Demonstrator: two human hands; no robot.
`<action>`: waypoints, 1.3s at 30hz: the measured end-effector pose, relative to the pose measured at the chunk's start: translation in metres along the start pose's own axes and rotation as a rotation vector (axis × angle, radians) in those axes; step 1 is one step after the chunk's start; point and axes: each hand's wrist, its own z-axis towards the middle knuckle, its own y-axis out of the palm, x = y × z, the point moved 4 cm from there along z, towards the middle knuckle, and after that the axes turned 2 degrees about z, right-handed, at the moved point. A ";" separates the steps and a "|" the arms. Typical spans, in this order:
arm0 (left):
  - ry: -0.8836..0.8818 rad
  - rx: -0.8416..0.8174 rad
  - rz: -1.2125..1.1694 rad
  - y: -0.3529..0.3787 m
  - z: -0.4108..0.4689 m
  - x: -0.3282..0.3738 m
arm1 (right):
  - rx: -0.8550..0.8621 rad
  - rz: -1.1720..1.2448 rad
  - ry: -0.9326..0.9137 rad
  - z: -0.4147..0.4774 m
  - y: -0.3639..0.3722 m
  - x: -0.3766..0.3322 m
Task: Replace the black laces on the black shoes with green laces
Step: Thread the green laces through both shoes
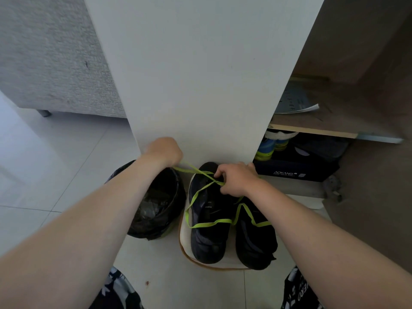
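Two black shoes stand side by side on a low white stool. The left shoe and the right shoe point away from me, toward the white cabinet door. A green lace loops loosely over both shoes. My left hand grips one end of the lace and holds it taut up and to the left. My right hand pinches the lace over the toe end of the left shoe. No black lace is visible.
A bin lined with a black bag sits just left of the stool. A white cabinet door stands behind the shoes. The open cabinet at right holds a dark shoe box, blue-yellow shoes and papers. A grey sofa is at left.
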 end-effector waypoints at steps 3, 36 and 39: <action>-0.199 0.188 -0.123 -0.015 0.000 -0.030 | -0.004 0.028 0.005 0.002 0.001 0.002; 0.378 -0.194 -0.100 0.033 -0.027 0.054 | -0.372 -0.496 0.157 -0.025 -0.043 0.002; 0.377 -0.182 0.063 0.049 -0.025 0.064 | -0.295 -0.623 0.175 -0.017 -0.041 -0.001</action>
